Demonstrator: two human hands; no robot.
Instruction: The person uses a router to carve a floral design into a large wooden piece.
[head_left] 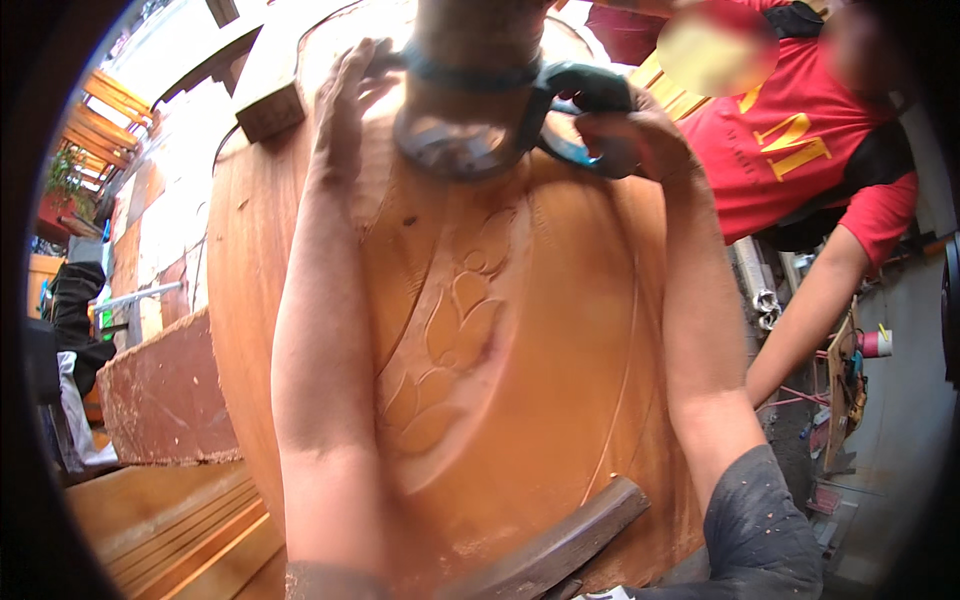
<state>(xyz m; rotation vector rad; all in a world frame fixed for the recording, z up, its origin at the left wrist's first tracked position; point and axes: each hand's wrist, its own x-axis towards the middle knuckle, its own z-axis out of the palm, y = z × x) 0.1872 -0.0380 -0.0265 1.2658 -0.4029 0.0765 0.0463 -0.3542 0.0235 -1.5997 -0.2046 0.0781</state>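
A router (pixel 470 70) with a metal body, dark bands and a round base stands on a broad orange-brown wooden panel (pixel 570 330), near the top of the view. My right hand (pixel 640 145) grips its right handle. My left hand (pixel 350 100) is curled at the router's left handle, which is partly hidden. Below the router a carved band of leaf-like shapes (pixel 460 330) runs down the panel between my forearms, with thin grooves alongside. A dark curved strip of wood (pixel 570 525) lies across the panel's lower part.
A wooden block (pixel 265 115) sits at the upper left. A reddish-brown beam (pixel 165 400) and light boards (pixel 200 520) are on the left. A person in a red shirt (pixel 785 150) stands close on the right, one arm hanging down beside my right forearm.
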